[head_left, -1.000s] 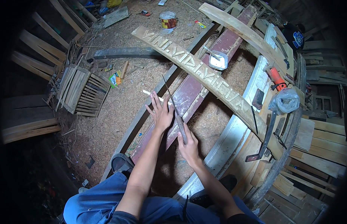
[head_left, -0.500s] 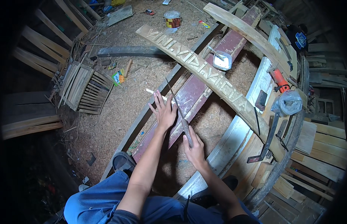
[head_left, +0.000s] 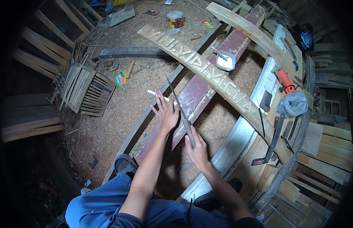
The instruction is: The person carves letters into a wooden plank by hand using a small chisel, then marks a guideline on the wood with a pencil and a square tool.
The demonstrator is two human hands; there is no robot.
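Note:
A thin, pale wooden strip (head_left: 152, 92) lies crosswise over the maroon plank (head_left: 194, 90). My left hand (head_left: 169, 115) holds it down, fingers spread over it and thumb near the blade. My right hand (head_left: 197, 146) is closed round the handle of a long, tapered blade (head_left: 178, 103). The blade slants up and left beside my left thumb, its tip beyond the strip. It shows nearly edge-on, so I cannot tell whether it has teeth. Where it meets the strip is partly hidden by my left hand. Farther off, a board with raised carved letters (head_left: 206, 71) rests across the plank.
A white tub (head_left: 225, 61) with white contents stands on the plank. At right are an orange power tool (head_left: 284, 81), a plastic bag (head_left: 295, 103) and a square (head_left: 273, 141). Slatted wood (head_left: 87, 90) lies left, a paint can (head_left: 175, 20) far off. Sawdust covers the floor.
My right hand has pushed the blade slightly forward and to the left, its side turned a little more into view. My left hand and the strip stay nearly in place.

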